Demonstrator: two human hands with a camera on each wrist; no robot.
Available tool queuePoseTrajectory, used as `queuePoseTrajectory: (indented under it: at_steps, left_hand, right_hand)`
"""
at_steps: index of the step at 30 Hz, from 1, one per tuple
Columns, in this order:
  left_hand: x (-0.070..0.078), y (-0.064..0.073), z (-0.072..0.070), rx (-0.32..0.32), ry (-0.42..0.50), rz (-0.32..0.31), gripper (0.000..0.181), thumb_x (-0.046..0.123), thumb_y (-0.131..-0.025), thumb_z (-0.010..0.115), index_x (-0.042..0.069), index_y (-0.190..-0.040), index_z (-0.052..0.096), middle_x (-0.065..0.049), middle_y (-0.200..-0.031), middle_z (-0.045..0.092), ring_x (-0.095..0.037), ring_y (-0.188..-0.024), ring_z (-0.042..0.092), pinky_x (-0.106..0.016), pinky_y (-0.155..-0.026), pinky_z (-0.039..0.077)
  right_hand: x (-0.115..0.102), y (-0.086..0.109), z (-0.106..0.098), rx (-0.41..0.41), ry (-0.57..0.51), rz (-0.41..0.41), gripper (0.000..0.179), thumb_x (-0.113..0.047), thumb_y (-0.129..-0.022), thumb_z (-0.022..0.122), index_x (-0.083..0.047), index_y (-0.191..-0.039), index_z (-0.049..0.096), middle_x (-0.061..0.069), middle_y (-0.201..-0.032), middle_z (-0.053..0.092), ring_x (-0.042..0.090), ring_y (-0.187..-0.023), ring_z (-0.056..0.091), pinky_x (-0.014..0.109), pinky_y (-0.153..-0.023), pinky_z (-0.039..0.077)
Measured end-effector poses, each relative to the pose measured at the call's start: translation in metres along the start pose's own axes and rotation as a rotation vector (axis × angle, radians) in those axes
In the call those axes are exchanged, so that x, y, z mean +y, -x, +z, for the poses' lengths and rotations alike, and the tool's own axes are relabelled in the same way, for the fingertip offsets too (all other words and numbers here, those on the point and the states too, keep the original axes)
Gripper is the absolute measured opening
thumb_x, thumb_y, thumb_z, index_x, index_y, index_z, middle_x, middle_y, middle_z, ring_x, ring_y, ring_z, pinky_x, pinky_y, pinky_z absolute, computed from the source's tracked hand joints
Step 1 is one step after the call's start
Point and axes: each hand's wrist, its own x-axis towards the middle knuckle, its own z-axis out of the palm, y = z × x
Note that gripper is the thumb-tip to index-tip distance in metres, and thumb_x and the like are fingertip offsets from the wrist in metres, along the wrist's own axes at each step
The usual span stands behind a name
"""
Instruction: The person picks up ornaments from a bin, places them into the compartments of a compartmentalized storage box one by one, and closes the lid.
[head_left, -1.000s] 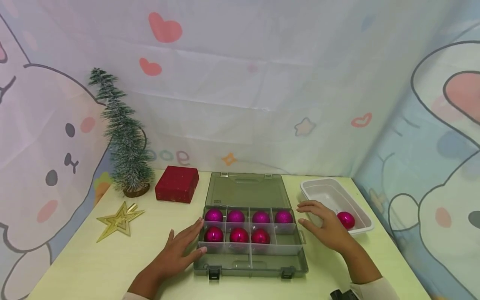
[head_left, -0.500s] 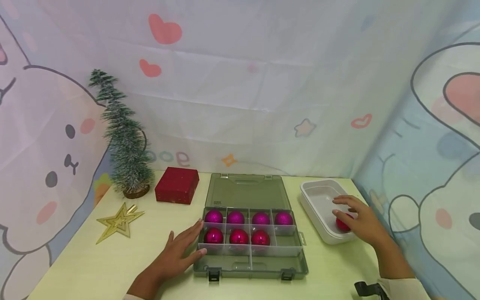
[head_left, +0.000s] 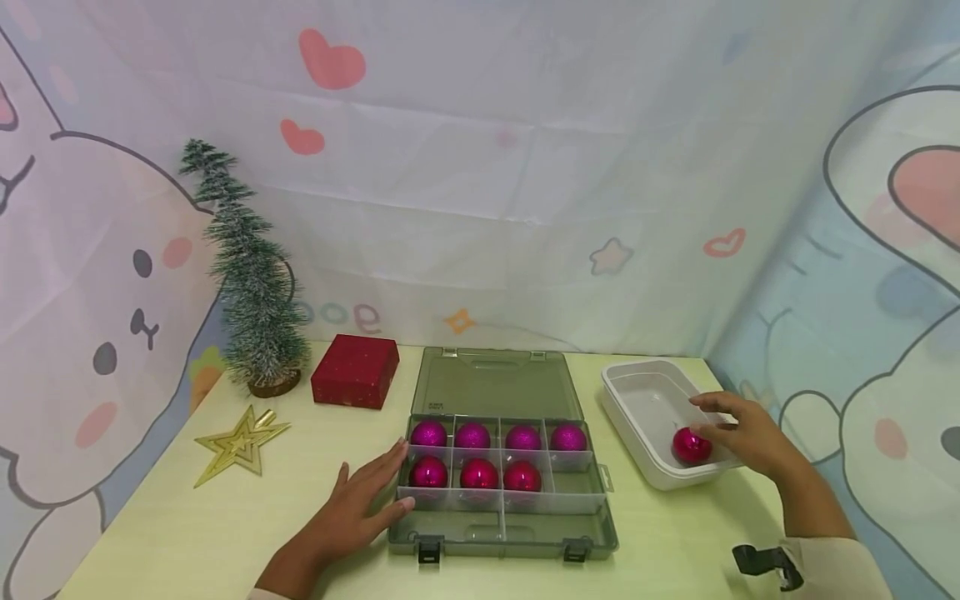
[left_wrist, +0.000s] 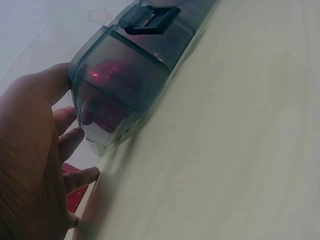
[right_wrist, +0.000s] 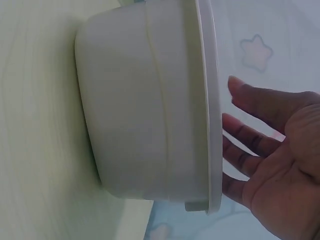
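My left hand (head_left: 356, 508), fingers spread, rests against the left side of the green-tinted compartment box (head_left: 495, 383). In the left wrist view, the thumb and fingertips (left_wrist: 70, 140) meet the clear box wall. Several purple glitter Christmas balls (head_left: 472, 435) fill the back row; three shiny magenta balls (head_left: 478, 473) sit in the middle row, whose rightmost cell is bare. My right hand (head_left: 753, 433) hovers over the right side of the white tub (head_left: 637, 437), fingers loosely bent. Just left of its thumb, a shiny magenta ball (head_left: 688, 448) lies inside the tub.
A small frosted Christmas tree (head_left: 258, 308) stands at the back left, with a dark red box (head_left: 355, 372) beside it. In front of the tree lies a gold star topper (head_left: 242, 443). The compartment box's lid leans back, open, toward the printed backdrop (head_left: 480, 208).
My right hand has moved right, from beside the compartment box to over the tub, and shifted farther right past the ball, which now shows more. The left hand has stayed in place.
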Motion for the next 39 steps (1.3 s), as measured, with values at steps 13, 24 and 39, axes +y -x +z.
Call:
queuePoseTrajectory:
  at_steps: [13,24,39]
  left_hand:
    - [-0.002,0.000,0.001,-0.010,0.015,-0.007,0.080,0.051,-0.106,0.066,0.020,-0.173,0.035,-0.004,-0.180,0.033,-0.040,-0.167,0.032,-0.093,-0.119,0.000]
    - [-0.001,-0.001,0.000,-0.007,0.012,-0.001,0.079,0.051,-0.106,0.066,0.022,-0.173,0.035,-0.003,-0.181,0.032,-0.040,-0.167,0.031,-0.093,-0.119,0.000]
    - [-0.001,-0.002,0.000,-0.021,0.009,-0.018,0.079,0.053,-0.106,0.064,0.024,-0.173,0.034,-0.002,-0.181,0.031,-0.039,-0.167,0.030,-0.092,-0.119,0.000]
  right_hand:
    - [-0.001,-0.004,0.009,-0.100,0.039,0.151,0.048,-0.003,-0.093,0.083,0.008,-0.136,0.066,0.042,-0.135,0.066,0.059,-0.123,0.069,0.038,-0.086,0.065]
    - [-0.001,-0.007,0.013,-0.143,0.065,0.162,0.048,0.002,-0.088,0.083,0.008,-0.133,0.068,0.039,-0.131,0.069,0.059,-0.127,0.066,0.046,-0.092,0.063]
    - [0.002,-0.022,0.018,-0.198,0.148,0.152,0.040,0.004,-0.082,0.089,0.004,-0.119,0.075,0.033,-0.121,0.073,0.054,-0.117,0.068,0.058,-0.094,0.062]
